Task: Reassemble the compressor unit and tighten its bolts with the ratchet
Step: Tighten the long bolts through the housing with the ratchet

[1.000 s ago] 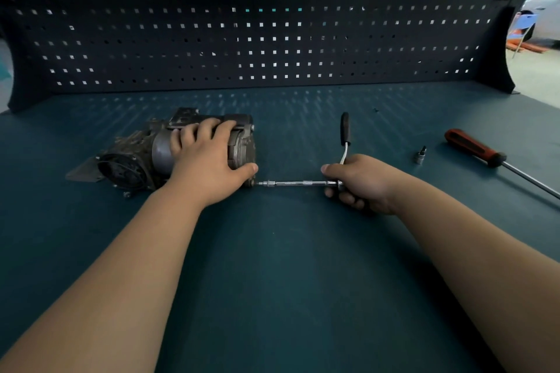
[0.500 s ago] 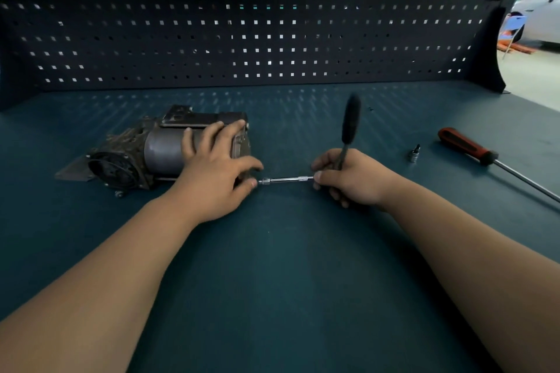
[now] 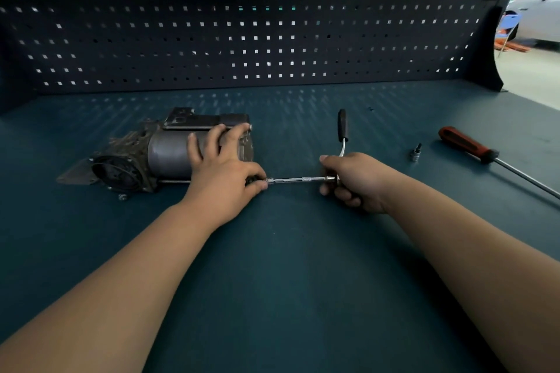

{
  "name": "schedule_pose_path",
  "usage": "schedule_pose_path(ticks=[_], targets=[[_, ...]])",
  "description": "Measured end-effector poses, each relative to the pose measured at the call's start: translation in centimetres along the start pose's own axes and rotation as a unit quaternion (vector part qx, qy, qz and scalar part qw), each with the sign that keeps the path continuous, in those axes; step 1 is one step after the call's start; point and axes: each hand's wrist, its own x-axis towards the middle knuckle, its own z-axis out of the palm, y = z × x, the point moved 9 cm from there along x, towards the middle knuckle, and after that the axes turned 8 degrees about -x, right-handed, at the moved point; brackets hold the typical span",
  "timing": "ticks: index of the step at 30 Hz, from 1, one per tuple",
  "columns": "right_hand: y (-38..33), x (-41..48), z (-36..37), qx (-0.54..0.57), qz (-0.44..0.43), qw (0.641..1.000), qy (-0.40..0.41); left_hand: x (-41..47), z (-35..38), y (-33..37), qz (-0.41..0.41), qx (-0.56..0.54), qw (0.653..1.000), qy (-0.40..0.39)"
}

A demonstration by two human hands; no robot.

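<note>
Lying on its side on the dark teal tabletop, the compressor unit is found left of centre, its round finned end turned toward the near left. It is pressed down by the left hand, whose fingers are spread flat over the grey cylinder while the thumb and forefinger are drawn together at the near right corner of the unit, where the tip of the extension bar meets it. Whether a bolt is pinched there cannot be told, since the spot is covered by the hand. The bar is laid level, running rightward from the unit to the head of the ratchet, which is enclosed by the right hand in a closed grip. The black handle of the ratchet is pointed away from the person, toward the pegboard at the back. Further right, a small socket is stood upright, and a red-handled screwdriver is laid just beyond it, its shaft angled toward the right edge.
</note>
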Motion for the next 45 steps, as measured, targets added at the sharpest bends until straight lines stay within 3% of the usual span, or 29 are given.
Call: schedule_pose_path(ticks=[5, 10, 13, 16, 22, 29, 35, 41, 45], targets=[[-0.4, 0.5, -2.2, -0.027, -0.053, 0.995, 0.081, 0.1, 0.2, -0.1, -0.005, 0.0, 1.0, 0.001], [-0.8, 0.8, -3.1, 0.046, -0.142, 0.989, -0.006, 1.2, 0.5, -0.3, -0.01, 0.011, 1.0, 0.002], [-1.6, 1.3, -3.8, -0.019, -0.188, 0.982, 0.002, 2.5, 1.1, -0.5, -0.032, 0.018, 0.999, -0.005], [-2.2, 2.4, -3.8, -0.088, -0.191, 0.978, -0.006, 3.3, 1.6, -1.0, -0.053, 0.027, 0.998, -0.013], [-2.3, 4.9, -4.6, 0.028, -0.183, 0.983, 0.006, 3.7, 1.7, -1.2, -0.055, 0.044, 0.997, 0.002], [-2.0, 5.6, -5.1, -0.097, -0.151, 0.979, 0.099, 3.5, 1.8, -1.0, -0.053, 0.029, 0.998, 0.002], [-1.8, 4.9, -5.2, -0.098, -0.13, 0.977, 0.139, 3.7, 1.9, -1.0, -0.069, 0.023, 0.997, -0.005], [-1.8, 3.6, -4.8, 0.023, -0.196, 0.978, 0.07, 3.7, 2.0, -0.9, -0.083, 0.031, 0.996, -0.017], [-1.6, 3.0, -4.8, -0.022, -0.217, 0.974, 0.056, 3.7, 1.9, -0.9, -0.081, 0.029, 0.996, -0.015]])
